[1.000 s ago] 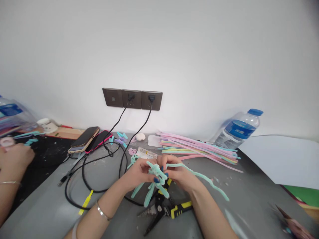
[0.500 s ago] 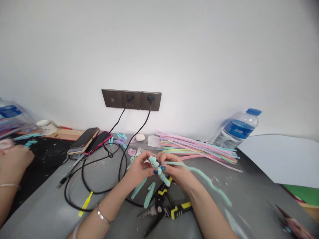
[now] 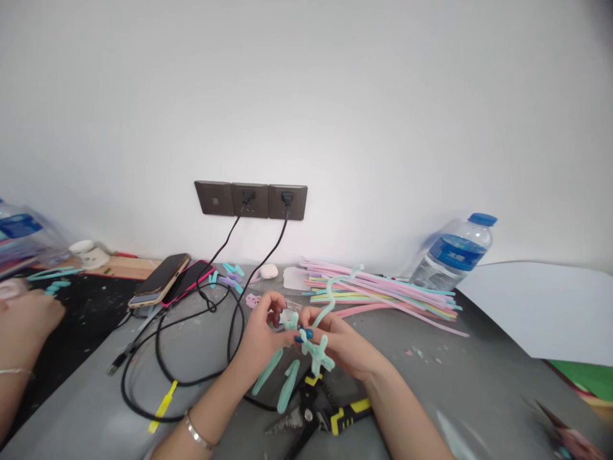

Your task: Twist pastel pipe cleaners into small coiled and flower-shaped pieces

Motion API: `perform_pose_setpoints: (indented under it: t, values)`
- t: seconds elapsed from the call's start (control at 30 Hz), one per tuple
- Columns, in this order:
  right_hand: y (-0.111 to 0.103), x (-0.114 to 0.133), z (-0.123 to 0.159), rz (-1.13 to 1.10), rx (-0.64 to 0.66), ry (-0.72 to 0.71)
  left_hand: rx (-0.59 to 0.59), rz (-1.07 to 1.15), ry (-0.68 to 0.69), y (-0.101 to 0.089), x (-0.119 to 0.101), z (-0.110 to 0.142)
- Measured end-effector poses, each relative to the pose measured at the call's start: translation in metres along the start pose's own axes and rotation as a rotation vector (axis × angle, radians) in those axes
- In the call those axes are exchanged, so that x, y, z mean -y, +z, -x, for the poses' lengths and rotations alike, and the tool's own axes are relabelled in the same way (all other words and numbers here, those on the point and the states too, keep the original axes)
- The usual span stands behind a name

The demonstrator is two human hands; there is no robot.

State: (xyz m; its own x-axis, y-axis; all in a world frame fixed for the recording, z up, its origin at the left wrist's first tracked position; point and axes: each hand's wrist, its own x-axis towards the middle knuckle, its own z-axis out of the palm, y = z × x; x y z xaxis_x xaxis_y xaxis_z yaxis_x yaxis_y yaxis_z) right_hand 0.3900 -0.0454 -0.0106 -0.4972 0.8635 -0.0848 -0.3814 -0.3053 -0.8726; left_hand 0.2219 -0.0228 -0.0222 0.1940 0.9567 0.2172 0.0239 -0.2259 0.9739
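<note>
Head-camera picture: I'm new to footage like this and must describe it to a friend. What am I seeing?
There is no machine here: one person works bare-handed, and the view comes from a camera on their head, looking forward and down. The left hand and right hand hold a mint-green fuzzy shape between their fingertips. On the grey table lie black-and-yellow pliers, a bundle of pastel fuzzy sticks and two phones. The hand at the picture's left edge is someone else's.

Grey tabletop (image 3: pixel 464 383) | pliers (image 3: pixel 309 415) | pipe-cleaner bundle (image 3: pixel 378 287) (pink uppermost) | black cable (image 3: pixel 191 384) | bottle (image 3: pixel 454 252)
</note>
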Motion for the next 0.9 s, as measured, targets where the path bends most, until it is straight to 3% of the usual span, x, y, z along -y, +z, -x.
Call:
perform_pose_setpoints:
  t: [0.1,0.23,0.4,0.6,0.9]
  values:
    - [0.0,0.002,-0.001,-0.004,-0.018,-0.014,-0.027,-0.112,0.111,-0.005,-0.004,0.0]
    - [0.001,0.003,-0.003,-0.025,-0.067,-0.037,0.021,-0.223,0.189,-0.008,-0.007,0.002]
    - [0.002,0.003,-0.007,0.054,-0.149,-0.127,0.034,-0.218,0.188,-0.005,-0.007,0.005]
    - [-0.003,0.003,-0.01,0.317,-0.274,-0.262,0.112,-0.193,0.165,-0.004,-0.009,0.003]
    - [-0.008,-0.002,-0.012,0.434,-0.29,-0.326,0.152,-0.182,0.088,-0.004,-0.013,-0.002]
